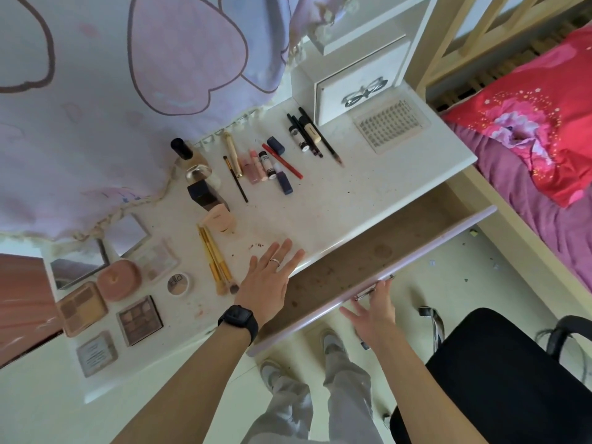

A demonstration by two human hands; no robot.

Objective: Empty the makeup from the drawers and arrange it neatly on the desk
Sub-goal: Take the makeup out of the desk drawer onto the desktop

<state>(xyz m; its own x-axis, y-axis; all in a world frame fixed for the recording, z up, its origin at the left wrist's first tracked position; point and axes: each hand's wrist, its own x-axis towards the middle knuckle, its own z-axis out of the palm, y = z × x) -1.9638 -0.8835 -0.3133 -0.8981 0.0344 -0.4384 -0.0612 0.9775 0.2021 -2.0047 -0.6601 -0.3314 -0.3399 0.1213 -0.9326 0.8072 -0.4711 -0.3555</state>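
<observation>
Left grip: wide, flat over bench edge.
Right grip: wide, fingers at handle.
Drawer: open.

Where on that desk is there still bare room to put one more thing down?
The widest bare patch lies between the red pencil, the lash tray and the open drawer. A smaller one sits between the sponge and the left hand. The left end of the desk, with the palettes, is crowded.
</observation>
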